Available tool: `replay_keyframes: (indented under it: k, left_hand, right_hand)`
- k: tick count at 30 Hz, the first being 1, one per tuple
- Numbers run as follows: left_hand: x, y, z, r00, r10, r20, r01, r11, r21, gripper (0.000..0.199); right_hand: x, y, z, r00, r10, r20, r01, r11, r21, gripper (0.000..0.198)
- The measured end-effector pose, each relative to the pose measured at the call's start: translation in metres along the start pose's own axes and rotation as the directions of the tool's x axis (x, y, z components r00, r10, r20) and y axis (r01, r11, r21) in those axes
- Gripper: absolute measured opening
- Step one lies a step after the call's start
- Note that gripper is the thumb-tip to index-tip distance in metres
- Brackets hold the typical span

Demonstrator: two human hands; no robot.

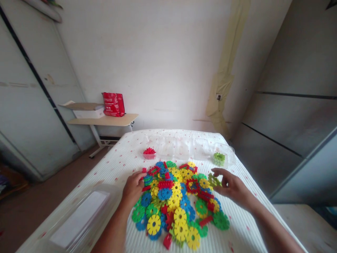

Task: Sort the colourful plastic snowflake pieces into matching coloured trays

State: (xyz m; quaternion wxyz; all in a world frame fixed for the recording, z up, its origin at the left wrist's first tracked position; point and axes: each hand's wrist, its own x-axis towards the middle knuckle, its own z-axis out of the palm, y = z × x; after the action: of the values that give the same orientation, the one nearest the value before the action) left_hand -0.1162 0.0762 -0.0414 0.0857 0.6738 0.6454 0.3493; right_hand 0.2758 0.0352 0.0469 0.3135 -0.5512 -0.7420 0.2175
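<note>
A heap of snowflake-shaped plastic building discs (174,200) in yellow, blue, green and red, mixed with red connector pieces, lies in front of me. My left hand (133,188) is at the heap's left edge, fingers bent together, with a small red plastic piece (144,170) at the fingertips. At the right edge, my right hand (230,184) pinches a light green plastic piece (214,180) between thumb and fingers. Beyond the heap lies a clear plastic tray (181,147) with compartments. Red pieces (149,151) sit in its left end, light green pieces (219,158) in its right end.
The heap and tray rest on a white quilted, dotted bed cover (105,172). A clear container with a white panel (81,218) lies at the front left. Behind, a small table (110,120) bears a red bag (113,104) and a white box (89,112). Grey cabinets (295,123) stand right.
</note>
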Motion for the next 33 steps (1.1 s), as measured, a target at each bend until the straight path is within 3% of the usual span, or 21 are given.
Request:
replay_keyframes:
  k: [4,8,17,25,33]
  left_hand:
    - [0.000,0.000,-0.001,1.000,-0.002,0.005,0.002,1.000,0.010,0.033]
    - [0.000,0.001,-0.002,1.000,0.001,0.016,-0.001,1.000,0.001,0.033]
    - [0.000,0.000,-0.002,1.000,0.012,0.017,-0.011,1.000,-0.023,0.033]
    - [0.001,0.000,-0.001,1.000,0.008,0.005,-0.008,1.000,-0.021,0.034]
    - [0.002,-0.001,-0.002,1.000,0.002,-0.001,-0.002,1.000,-0.030,0.033]
  right_hand:
    - [-0.002,0.027,-0.005,0.999,-0.010,-0.050,-0.008,0.940,-0.341,0.044]
    - [-0.004,0.040,-0.005,0.997,0.067,-0.028,-0.072,0.873,-0.482,0.043]
    - [-0.003,0.029,0.004,0.991,0.129,0.041,-0.092,0.862,-0.499,0.047]
    - [-0.006,0.037,0.004,0.976,0.210,0.054,-0.145,0.819,-0.555,0.060]
    - [-0.006,0.035,0.006,0.980,0.191,0.061,-0.123,0.816,-0.565,0.061]
